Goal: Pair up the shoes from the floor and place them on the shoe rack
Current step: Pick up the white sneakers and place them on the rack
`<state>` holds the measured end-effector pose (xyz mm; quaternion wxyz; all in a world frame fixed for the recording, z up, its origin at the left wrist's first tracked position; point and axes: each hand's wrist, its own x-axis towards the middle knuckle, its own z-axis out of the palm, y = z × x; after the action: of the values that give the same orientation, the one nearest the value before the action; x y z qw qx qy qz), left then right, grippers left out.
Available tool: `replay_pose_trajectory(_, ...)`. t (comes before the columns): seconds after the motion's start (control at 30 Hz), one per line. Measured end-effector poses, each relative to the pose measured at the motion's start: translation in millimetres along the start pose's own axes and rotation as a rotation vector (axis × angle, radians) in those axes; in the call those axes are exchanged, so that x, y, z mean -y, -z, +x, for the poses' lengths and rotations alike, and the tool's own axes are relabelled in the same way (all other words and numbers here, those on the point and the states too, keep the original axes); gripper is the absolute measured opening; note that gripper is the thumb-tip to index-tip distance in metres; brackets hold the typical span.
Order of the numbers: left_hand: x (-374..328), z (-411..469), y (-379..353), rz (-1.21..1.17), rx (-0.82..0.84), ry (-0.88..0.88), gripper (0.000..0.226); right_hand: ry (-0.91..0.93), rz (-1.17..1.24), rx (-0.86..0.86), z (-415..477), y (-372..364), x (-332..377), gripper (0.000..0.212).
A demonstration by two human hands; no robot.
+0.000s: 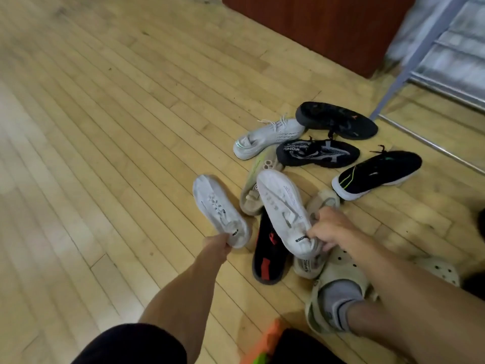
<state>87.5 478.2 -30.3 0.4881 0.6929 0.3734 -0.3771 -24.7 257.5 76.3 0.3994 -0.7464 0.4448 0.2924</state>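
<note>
My left hand (pixel 216 244) grips the heel of a white sneaker (pixel 219 208), toe pointing away from me. My right hand (pixel 329 228) grips the heel of a matching white sneaker (pixel 283 206). Both shoes are held over a pile on the wooden floor. The pile holds a white laced sneaker (pixel 267 136), a beige shoe (pixel 256 185), a black sole with red marks (pixel 267 256), a black patterned shoe (pixel 317 153), an upturned black shoe (pixel 336 120) and a black sneaker with a white sole (pixel 378 174). The metal shoe rack (pixel 430 61) stands at the upper right.
A dark wooden cabinet (pixel 315 24) stands behind the pile, left of the rack. My foot in a grey sock and beige clog (pixel 338 287) is planted beside the shoes, a second clog (pixel 441 269) to its right. Bare floorboards (pixel 105 127) spread to the left.
</note>
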Motion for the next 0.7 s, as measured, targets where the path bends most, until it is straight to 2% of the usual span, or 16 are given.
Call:
replay_pose_trajectory(0.1,-1.4,-4.5,-4.1,-0.103,0.049,-0.002,0.016,0.004,-0.035,-0.025,-3.9,1.1,0.4,0.037)
replay_pose_trajectory(0.2,-9.6,-21.7,1.0,-0.132,0.087,-0.050,0.012,0.023,-0.073,-0.057,-10.4,10.8,7.9,0.028)
replay_pose_trajectory(0.33,-34.8,-41.0,12.8,0.048,-0.024,-0.360,0.008,0.038,-0.118,-0.139,-17.5,43.2,19.8,0.031)
replay_pose_trajectory(0.4,-54.9,-50.7,13.7,0.114,-0.006,-0.490,0.014,0.031,-0.106,-0.193,-20.3,62.7,22.4,0.030)
replay_pose_trajectory(0.47,-75.0,-59.6,5.5,0.176,0.051,-0.560,0.026,0.025,-0.042,-0.240,-22.1,81.8,21.0,0.026)
replay_pose_trajectory(0.5,-84.5,-65.5,-2.4,0.197,0.091,-0.590,0.025,0.026,-0.006,-0.253,-21.3,90.6,18.6,0.024)
replay_pose_trajectory(0.57,-100.8,-82.1,-24.3,0.255,0.170,-0.655,0.009,0.017,0.095,-0.254,-18.6,104.6,12.6,0.025)
replay_pose_trajectory(0.7,-118.5,-105.0,-84.8,0.420,0.326,-0.728,0.013,-0.083,0.386,-0.179,-3.8,122.0,-14.2,0.034)
